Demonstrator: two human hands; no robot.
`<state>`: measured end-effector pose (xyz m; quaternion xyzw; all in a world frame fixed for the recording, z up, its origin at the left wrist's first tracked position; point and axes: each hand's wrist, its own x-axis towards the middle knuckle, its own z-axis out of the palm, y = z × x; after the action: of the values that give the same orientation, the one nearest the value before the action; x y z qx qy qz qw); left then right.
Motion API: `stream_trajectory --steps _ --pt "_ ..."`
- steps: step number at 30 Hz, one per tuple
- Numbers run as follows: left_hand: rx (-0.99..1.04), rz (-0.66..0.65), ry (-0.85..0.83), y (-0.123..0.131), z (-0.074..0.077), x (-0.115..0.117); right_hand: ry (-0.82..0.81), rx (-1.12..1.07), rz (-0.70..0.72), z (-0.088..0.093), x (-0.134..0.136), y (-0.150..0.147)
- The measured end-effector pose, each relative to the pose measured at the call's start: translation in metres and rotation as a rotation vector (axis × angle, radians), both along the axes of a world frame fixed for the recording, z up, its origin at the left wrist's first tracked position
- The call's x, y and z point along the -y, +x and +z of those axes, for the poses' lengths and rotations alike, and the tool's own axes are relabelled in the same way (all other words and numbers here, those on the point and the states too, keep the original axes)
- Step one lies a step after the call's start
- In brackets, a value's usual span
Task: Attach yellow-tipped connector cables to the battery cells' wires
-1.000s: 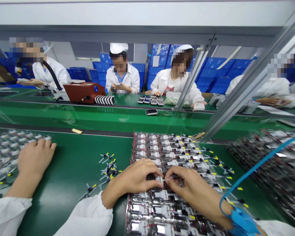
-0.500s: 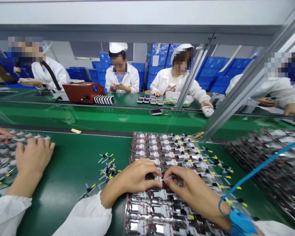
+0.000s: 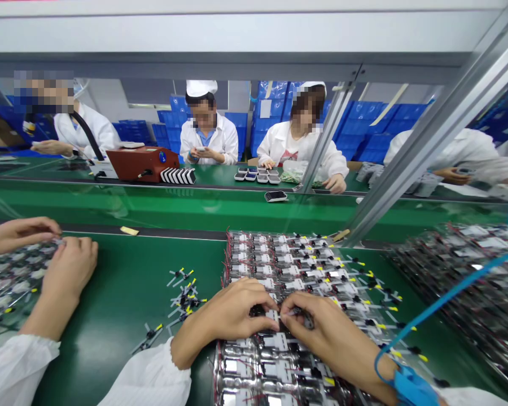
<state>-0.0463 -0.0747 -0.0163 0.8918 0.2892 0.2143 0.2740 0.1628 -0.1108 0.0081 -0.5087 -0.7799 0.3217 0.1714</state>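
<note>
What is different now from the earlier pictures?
The black-and-white device slid right along the green belt. A co-worker's hand entered from the left edge. Opposite, a white-sleeved hand released a white device. The person's left hand and right hand stayed at the clear plastic tray.

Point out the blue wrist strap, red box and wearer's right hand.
Blue wrist strap (image 3: 414, 387), head view: its band.
Red box (image 3: 130, 164), head view: its side.
Wearer's right hand (image 3: 327, 323), head view: its back.

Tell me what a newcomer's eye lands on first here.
Probably the crowded parts tray at centre, with the left hand and right hand meeting over it. Next, perhaps, the bright blue strap at the right wrist, lower right. The red box stands out at upper left.
</note>
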Motion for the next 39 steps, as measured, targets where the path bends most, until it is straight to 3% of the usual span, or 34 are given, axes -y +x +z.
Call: stream_trajectory --steps 21,28,32,37,39 --pt "0.012 -0.019 0.038 0.001 0.001 0.001 -0.004 0.1 0.043 0.007 -0.003 0.002" --pt "-0.013 -0.011 0.028 0.0 0.002 0.001 0.13 0.178 0.06 -0.004 0.003 -0.005" --pt "-0.075 0.002 0.076 0.002 0.007 0.004 0.292 0.315 0.112 0.001 0.008 -0.003" --pt "-0.161 0.074 0.175 -0.005 0.024 0.017 0.563 0.282 0.011 0.008 0.015 0.035" --pt "-0.146 0.187 0.17 -0.021 0.028 0.026 0.613 0.245 -0.033 0.005 0.017 0.056"
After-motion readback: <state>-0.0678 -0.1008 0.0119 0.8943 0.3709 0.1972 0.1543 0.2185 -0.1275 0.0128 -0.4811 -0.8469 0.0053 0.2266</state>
